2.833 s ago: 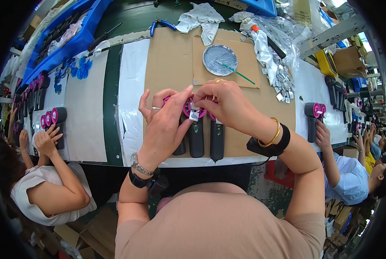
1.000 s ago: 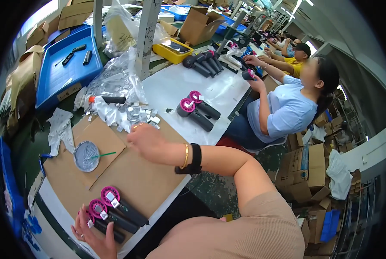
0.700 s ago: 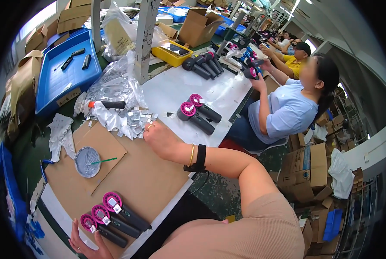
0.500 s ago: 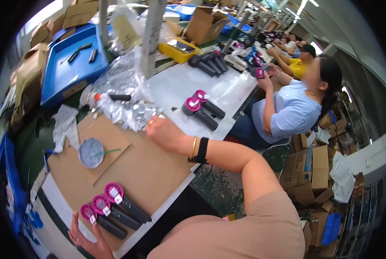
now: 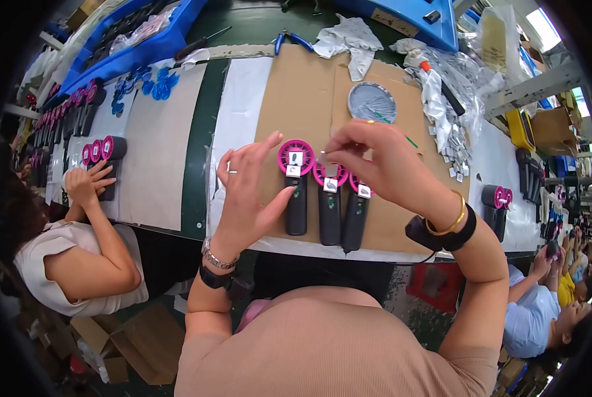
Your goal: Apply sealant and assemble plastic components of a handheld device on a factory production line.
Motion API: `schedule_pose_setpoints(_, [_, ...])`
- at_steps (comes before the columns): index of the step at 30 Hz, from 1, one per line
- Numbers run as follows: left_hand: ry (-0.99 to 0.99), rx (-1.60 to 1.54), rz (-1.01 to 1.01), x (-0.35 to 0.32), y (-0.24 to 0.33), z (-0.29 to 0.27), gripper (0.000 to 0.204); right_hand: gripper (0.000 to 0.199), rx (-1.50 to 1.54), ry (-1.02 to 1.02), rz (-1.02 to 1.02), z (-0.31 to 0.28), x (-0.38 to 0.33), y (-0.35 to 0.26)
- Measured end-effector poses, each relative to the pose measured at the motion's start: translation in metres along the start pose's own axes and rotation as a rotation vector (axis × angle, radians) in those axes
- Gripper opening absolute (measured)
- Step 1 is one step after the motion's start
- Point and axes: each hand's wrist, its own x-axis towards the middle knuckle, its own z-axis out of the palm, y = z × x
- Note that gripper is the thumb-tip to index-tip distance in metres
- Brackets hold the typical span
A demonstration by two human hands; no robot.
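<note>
Three handheld fans with magenta heads and black handles lie side by side on a brown cardboard sheet (image 5: 312, 79): the left fan (image 5: 296, 185), the middle fan (image 5: 329, 205), the right fan (image 5: 356, 212). My left hand (image 5: 246, 192) is spread open, its thumb touching the left fan's handle. My right hand (image 5: 375, 162) hovers over the middle fan's head, its fingers pinching something small that I cannot make out.
A round grey dish (image 5: 371, 102) and a heap of silvery bags (image 5: 445, 112) lie beyond the fans. A white cloth (image 5: 350, 41) and blue bins (image 5: 134, 40) sit at the back. A person on the left (image 5: 87, 225) handles more fans (image 5: 100, 151). Other workers sit at right (image 5: 541, 311).
The view has swung back from the right side of the bench to the fans straight ahead. My right hand came back from the bag heap and is now over the middle fan.
</note>
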Motion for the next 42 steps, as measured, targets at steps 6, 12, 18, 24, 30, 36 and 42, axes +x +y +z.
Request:
schedule_pose_setpoints(6, [-0.012,-0.069,0.009,0.010,-0.009,0.008,0.088,0.013,-0.105,-0.039,-0.101,0.035,0.034,0.014])
schedule_pose_setpoints(12, [-0.005,-0.118,0.006,0.013,-0.015,0.017,0.089,0.013,-0.131,-0.032,-0.132,0.045,0.041,0.026])
schedule_pose_setpoints(18, [-0.025,-0.112,0.007,0.014,-0.018,0.018,0.088,0.011,-0.124,-0.108,-0.078,0.042,0.043,0.024])
schedule_pose_setpoints(24, [-0.025,-0.117,0.014,0.015,-0.017,0.016,0.086,0.012,-0.201,-0.052,-0.095,0.049,0.041,0.024])
schedule_pose_setpoints(30, [-0.044,-0.129,0.034,0.018,-0.022,0.015,0.086,0.016,-0.239,-0.056,-0.023,0.056,0.047,0.025])
schedule_pose_setpoints(36, [-0.043,-0.095,0.047,0.019,-0.020,0.015,0.085,0.018,-0.288,0.070,-0.069,0.049,0.036,0.019])
schedule_pose_setpoints(42, [-0.034,-0.017,0.091,0.017,0.013,0.003,0.085,0.022,-0.025,0.235,0.001,0.001,-0.036,0.003])
